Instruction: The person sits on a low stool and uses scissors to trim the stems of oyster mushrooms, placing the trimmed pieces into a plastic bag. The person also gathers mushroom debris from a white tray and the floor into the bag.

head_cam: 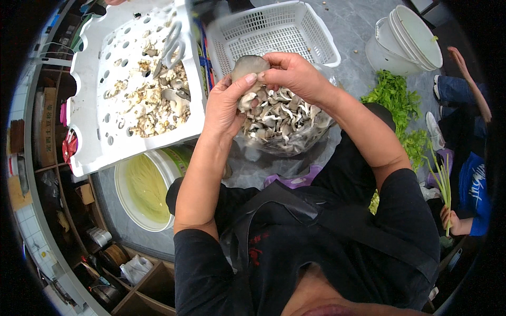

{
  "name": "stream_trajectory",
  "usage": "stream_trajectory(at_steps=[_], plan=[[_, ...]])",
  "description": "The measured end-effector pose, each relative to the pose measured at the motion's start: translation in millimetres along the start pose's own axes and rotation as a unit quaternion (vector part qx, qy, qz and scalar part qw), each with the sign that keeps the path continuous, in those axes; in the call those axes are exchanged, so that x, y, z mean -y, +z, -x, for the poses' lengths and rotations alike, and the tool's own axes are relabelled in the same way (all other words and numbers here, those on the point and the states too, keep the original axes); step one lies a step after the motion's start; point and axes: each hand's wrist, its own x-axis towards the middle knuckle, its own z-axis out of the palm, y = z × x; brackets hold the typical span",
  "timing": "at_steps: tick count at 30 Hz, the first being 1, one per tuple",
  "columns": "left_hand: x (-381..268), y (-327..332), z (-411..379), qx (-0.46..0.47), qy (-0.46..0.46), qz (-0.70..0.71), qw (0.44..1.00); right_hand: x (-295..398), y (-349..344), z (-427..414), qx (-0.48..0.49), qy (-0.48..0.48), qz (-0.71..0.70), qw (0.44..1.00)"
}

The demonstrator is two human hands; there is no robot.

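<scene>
Between my two hands is a grey-capped oyster mushroom (248, 68) with a pale stem end. My left hand (226, 104) grips it from below and the side, thumb across it. The fingers of my right hand (294, 73) pinch its right edge. Directly beneath lies a clear plastic bag (294, 148) full of torn oyster mushroom pieces (282, 118). To the left, a white foam crate (93, 130) with round holes holds trimmed mushroom scraps (158, 98). A pair of grey-handled scissors (172, 47) rests in that crate.
Behind the bag stands a white plastic basket (272, 35). A white bucket (389, 49) and leafy green celery (391, 94) are at right, near a co-worker's hand (454, 223) holding stalks. Below the crate, a tub (144, 193) contains yellowish strips in liquid. Wooden shelves (59, 197) line the left.
</scene>
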Motion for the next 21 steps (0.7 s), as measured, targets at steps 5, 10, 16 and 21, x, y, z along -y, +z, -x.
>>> stream_trajectory(at_steps=[5,10,16,21], plan=[[2,1,2,0.075,-0.059,0.143,0.985,-4,-1,0,0.011,-0.003,-0.042,0.999],[4,-14,-3,0.067,-0.018,0.231,0.970,0,-11,3,0.033,-0.065,-0.234,0.969],[0,-6,5,-0.030,0.129,-0.148,0.980,-2,-43,-3,0.009,-0.053,-0.223,0.973],[-6,2,12,-0.056,0.121,-0.328,0.935,-4,-28,4,0.019,0.003,-0.066,0.998]])
